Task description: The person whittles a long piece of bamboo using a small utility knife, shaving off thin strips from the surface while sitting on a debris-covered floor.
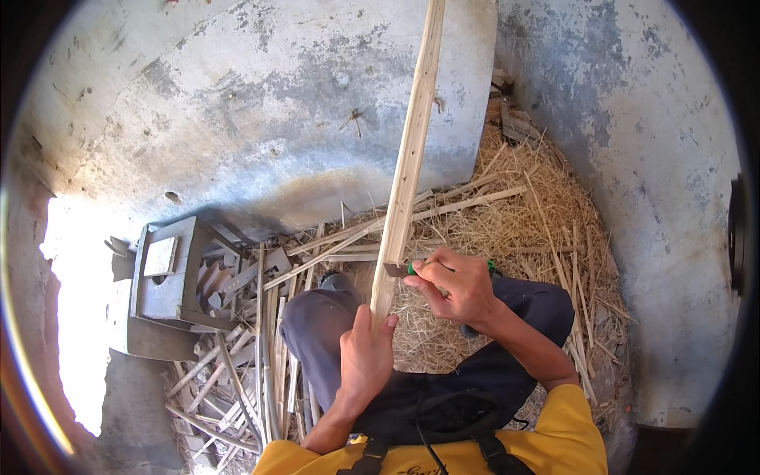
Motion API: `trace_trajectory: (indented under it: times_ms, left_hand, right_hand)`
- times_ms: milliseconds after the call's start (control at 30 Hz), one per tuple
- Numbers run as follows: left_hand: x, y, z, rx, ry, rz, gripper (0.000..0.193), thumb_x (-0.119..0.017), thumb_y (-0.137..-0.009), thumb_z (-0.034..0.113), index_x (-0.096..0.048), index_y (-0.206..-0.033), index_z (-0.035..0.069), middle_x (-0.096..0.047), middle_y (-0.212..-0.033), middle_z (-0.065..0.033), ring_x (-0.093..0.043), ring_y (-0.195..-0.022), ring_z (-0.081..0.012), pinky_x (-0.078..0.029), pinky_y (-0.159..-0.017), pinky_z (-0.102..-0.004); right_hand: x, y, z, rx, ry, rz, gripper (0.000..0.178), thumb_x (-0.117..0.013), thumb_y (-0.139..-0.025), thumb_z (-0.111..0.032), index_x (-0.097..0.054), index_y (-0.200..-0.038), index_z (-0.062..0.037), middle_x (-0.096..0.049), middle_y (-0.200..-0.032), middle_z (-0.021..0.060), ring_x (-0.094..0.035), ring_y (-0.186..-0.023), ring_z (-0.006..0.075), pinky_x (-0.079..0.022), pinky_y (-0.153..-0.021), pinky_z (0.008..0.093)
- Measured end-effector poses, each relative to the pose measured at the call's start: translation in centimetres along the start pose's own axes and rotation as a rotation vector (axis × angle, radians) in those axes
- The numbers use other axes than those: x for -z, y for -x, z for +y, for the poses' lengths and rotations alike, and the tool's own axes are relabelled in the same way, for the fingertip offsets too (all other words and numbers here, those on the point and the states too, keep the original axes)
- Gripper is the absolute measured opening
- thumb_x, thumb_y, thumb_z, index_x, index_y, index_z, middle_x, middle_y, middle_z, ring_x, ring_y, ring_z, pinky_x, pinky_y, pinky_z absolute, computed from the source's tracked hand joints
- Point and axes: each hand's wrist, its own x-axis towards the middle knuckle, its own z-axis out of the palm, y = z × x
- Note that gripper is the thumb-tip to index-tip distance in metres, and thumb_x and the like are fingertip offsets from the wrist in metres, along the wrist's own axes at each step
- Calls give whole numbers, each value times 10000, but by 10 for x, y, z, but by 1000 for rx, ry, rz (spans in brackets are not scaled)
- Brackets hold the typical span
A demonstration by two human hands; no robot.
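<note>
A long pale wooden strip (410,146) rises from between my knees toward the far wall, with a row of small dark marks along its face. My left hand (366,360) is closed around its near end. My right hand (455,286) grips a green-handled knife (412,269), its fingers wrapped round the handle. The short dark blade lies across the strip just beyond my left hand, touching the wood at a stepped cut. Most of the handle is hidden inside my right hand.
A wooden box (170,269) with a round hole stands at the left, by a bright opening. Loose wooden slats (269,348) lie beside my left leg. Straw (507,218) covers the floor ahead and to the right. Worn plaster walls (261,103) close in around me.
</note>
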Motion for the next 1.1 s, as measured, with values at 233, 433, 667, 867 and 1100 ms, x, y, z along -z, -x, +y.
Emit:
trace_trajectory:
  times_ms: [233, 433, 667, 867, 1100]
  left_hand:
    - [1, 3, -2, 17, 16, -10, 280, -659, -1034, 142, -447, -925, -6, -580, -660, -254, -577, -650, -527, -444, -537, -474]
    - [4, 3, -1, 1, -14, -10, 279, -656, -1037, 147, -445, -932, -2, -587, -669, -262, -585, -667, -533, -447, -538, -483]
    - [6, 3, -4, -11, -6, -9, 277, -654, -1037, 140, -439, -935, -2, -583, -666, -259, -582, -663, -534, -444, -535, -483]
    - [9, 3, -4, -8, -16, -15, 274, -649, -1038, 138, -437, -939, -3, -579, -660, -255, -583, -658, -532, -443, -533, -478]
    - [8, 3, -10, -34, 58, 51, 276, -625, -1046, 117, -444, -860, 23, -457, -581, -78, -346, -548, -85, -310, -475, -320]
  right_hand:
    - [-5, 3, 4, -16, -25, 31, 166, -851, -857, -166, -728, -905, -65, -613, -712, 40, -595, -523, 166, -437, -438, 323]
    - [-5, 0, 6, 5, -10, 18, 175, -856, -851, -155, -726, -912, -56, -638, -724, 53, -603, -517, 164, -447, -436, 315]
    - [-4, -5, 4, 15, -14, 5, 190, -869, -835, -117, -727, -926, -29, -657, -732, 75, -605, -512, 154, -444, -431, 295]
    - [-7, -7, 4, 20, -27, 24, 199, -876, -826, -116, -725, -917, -25, -656, -725, 84, -597, -504, 158, -438, -427, 299]
    - [-12, -9, 4, -5, -2, 13, 179, -860, -844, -180, -730, -903, -72, -641, -728, 27, -600, -520, 158, -445, -440, 320]
